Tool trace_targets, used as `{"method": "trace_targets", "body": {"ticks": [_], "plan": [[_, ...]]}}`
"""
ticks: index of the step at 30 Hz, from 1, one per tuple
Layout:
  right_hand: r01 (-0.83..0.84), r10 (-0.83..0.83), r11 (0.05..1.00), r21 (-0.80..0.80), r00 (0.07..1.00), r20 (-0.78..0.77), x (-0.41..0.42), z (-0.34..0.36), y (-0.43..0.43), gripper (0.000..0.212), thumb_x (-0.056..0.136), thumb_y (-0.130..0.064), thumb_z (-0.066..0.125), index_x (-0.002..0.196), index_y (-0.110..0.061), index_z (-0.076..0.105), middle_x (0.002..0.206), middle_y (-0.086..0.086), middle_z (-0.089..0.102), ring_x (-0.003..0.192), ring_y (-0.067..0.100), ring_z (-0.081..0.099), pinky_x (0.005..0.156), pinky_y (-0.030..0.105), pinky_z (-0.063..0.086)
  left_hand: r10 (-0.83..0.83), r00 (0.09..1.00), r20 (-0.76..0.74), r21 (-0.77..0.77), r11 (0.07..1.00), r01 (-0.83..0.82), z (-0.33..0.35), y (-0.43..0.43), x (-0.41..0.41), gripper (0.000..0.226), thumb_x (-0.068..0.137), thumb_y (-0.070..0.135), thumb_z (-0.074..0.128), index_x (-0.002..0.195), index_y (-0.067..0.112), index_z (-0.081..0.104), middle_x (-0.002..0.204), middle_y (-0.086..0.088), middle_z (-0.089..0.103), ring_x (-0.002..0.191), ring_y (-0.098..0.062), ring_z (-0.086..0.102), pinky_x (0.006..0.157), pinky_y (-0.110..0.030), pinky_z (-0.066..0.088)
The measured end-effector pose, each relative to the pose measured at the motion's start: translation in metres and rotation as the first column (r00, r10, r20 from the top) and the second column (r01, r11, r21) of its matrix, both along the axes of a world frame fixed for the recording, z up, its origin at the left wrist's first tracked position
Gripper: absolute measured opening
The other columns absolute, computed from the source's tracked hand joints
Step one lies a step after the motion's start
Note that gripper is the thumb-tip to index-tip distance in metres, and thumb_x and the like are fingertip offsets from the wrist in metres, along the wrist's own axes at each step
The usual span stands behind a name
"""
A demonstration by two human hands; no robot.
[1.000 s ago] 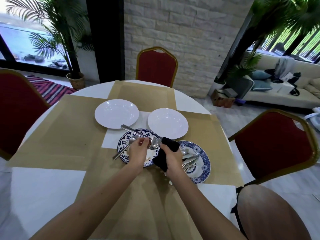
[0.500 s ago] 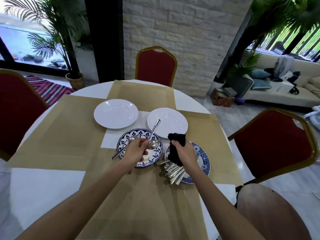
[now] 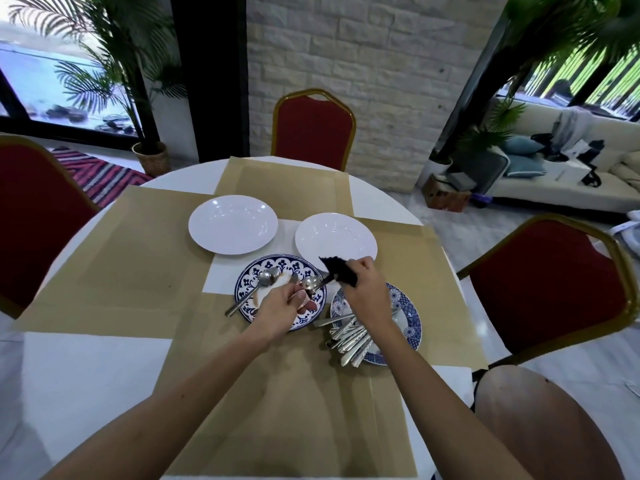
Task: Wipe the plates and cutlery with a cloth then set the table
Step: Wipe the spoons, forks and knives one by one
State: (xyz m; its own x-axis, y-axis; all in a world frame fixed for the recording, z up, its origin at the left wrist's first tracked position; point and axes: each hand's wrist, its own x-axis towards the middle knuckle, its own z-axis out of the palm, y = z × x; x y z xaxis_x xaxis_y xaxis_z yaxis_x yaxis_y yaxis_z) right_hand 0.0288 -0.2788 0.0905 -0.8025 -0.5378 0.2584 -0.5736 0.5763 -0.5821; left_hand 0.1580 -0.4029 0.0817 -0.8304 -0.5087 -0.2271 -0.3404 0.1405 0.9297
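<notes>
The left grip (image 3: 287, 306) holds a spoon (image 3: 310, 283) over a blue plate (image 3: 244, 282) as the right grip (image 3: 363, 289) clenches a black cloth (image 3: 341, 271) round its handle. A cutlery heap (image 3: 349, 336) waits on a second plate (image 3: 408, 313). Places on the counter (image 3: 86, 368) look unset, so the job is likely at an early stage.

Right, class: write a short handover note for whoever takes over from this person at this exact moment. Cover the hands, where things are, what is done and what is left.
Left hand: grips a spoon above the left patterned plate.
Right hand: holds the black cloth against that spoon's handle.
A second spoon lies on the left patterned plate. The cutlery pile lies on the right patterned plate. The left white plate and right white plate sit beyond.
Done: cutlery wiping has started.
Left: finish this spoon, wipe the pile and any unwiped plates, then lay the places. None is set yet.
</notes>
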Motion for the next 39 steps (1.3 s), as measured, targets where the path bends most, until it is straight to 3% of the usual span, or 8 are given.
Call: {"method": "trace_targets", "body": {"ticks": [3, 10, 14, 18, 23, 29, 35, 39], "plan": [[0.106, -0.106, 0.994, 0.002, 0.994, -0.019, -0.009, 0.007, 0.005, 0.026, 0.084, -0.017, 0.069, 0.109, -0.013, 0.068, 0.101, 0.002, 0.056, 0.085, 0.021, 0.057, 0.061, 0.026, 0.034, 0.000, 1.000, -0.019, -0.007, 1.000, 0.000, 0.002, 0.002, 0.001, 0.013, 0.099, 0.017, 0.046, 0.096, 0.013, 0.058, 0.088, 0.000, 0.073, 0.074, -0.011, 0.060, 0.074, -0.029, 0.047], [-0.082, 0.088, 0.995, 0.049, 0.989, -0.122, 0.012, 0.004, -0.005, 0.027, 0.082, -0.020, 0.070, 0.108, -0.016, 0.066, 0.105, 0.002, 0.055, 0.084, 0.021, 0.058, 0.060, 0.032, 0.047, 0.006, 1.000, -0.013, -0.041, 0.999, -0.007, 0.009, 0.002, -0.004, 0.016, 0.099, 0.014, 0.044, 0.102, 0.012, 0.059, 0.090, -0.001, 0.072, 0.075, -0.011, 0.060, 0.070, -0.027, 0.042], [0.198, -0.177, 0.971, -0.133, 0.972, 0.156, -0.018, 0.017, -0.001, 0.027, 0.087, -0.030, 0.067, 0.108, -0.014, 0.066, 0.103, 0.006, 0.064, 0.086, 0.019, 0.058, 0.067, 0.027, 0.041, -0.018, 1.000, 0.000, 0.023, 1.000, 0.018, 0.011, -0.003, 0.002, 0.016, 0.101, 0.017, 0.043, 0.099, 0.014, 0.058, 0.085, 0.007, 0.070, 0.075, -0.008, 0.057, 0.067, -0.025, 0.043], [0.347, -0.055, 0.889, -0.300, 0.730, 0.681, -0.024, 0.032, 0.002, 0.026, 0.075, -0.031, 0.079, 0.094, -0.021, 0.063, 0.093, 0.006, 0.068, 0.083, 0.024, 0.066, 0.075, 0.040, 0.058, -0.112, 0.993, 0.043, 0.074, 0.991, 0.108, 0.013, -0.006, 0.006, 0.018, 0.101, 0.015, 0.041, 0.097, 0.013, 0.058, 0.078, 0.004, 0.066, 0.066, -0.009, 0.053, 0.060, -0.021, 0.040], [0.493, -0.080, 0.814, -0.309, 0.621, 0.780, -0.022, 0.025, -0.005, 0.038, 0.067, -0.017, 0.079, 0.102, -0.016, 0.062, 0.095, 0.014, 0.066, 0.077, 0.029, 0.063, 0.073, 0.049, 0.058, -0.210, 0.967, 0.144, -0.239, 0.941, 0.240, 0.016, 0.003, 0.008, 0.019, 0.099, 0.035, 0.043, 0.108, 0.017, 0.044, 0.088, -0.003, 0.057, 0.081, -0.019, 0.051, 0.069, -0.029, 0.034], [0.359, -0.130, 0.869, -0.341, 0.830, 0.543, -0.010, 0.021, -0.007, 0.036, 0.083, -0.034, 0.070, 0.113, -0.019, 0.058, 0.104, 0.001, 0.063, 0.096, 0.020, 0.061, 0.086, 0.038, 0.051, -0.230, 0.972, 0.047, -0.453, 0.863, 0.226, 0.009, 0.006, 0.000, 0.007, 0.101, 0.018, 0.038, 0.096, 0.014, 0.036, 0.084, -0.002, 0.060, 0.077, -0.018, 0.057, 0.066, -0.023, 0.030], [-0.137, 0.143, 0.973, -0.184, 0.989, 0.022, 0.021, 0.001, -0.003, 0.025, 0.088, -0.028, 0.069, 0.107, -0.012, 0.069, 0.101, 0.003, 0.048, 0.087, 0.013, 0.051, 0.075, 0.023, 0.043, -0.145, 0.989, -0.042, -0.201, 0.970, 0.134, 0.014, 0.008, -0.007, 0.025, 0.101, 0.018, 0.040, 0.078, 0.027, 0.043, 0.076, -0.002, 0.064, 0.063, -0.018, 0.053, 0.055, -0.027, 0.039], [-0.107, 0.107, 0.989, -0.106, 0.994, -0.007, 0.010, -0.001, 0.007, 0.026, 0.086, -0.034, 0.070, 0.108, -0.019, 0.070, 0.105, 0.001, 0.049, 0.083, 0.012, 0.053, 0.067, 0.033, 0.049, -0.209, 0.976, -0.051, -0.051, 0.977, 0.207, 0.009, 0.006, 0.004, 0.021, 0.102, 0.020, 0.039, 0.085, 0.028, 0.048, 0.062, 0.019, 0.058, 0.061, -0.011, 0.046, 0.060, -0.027, 0.038]]}}
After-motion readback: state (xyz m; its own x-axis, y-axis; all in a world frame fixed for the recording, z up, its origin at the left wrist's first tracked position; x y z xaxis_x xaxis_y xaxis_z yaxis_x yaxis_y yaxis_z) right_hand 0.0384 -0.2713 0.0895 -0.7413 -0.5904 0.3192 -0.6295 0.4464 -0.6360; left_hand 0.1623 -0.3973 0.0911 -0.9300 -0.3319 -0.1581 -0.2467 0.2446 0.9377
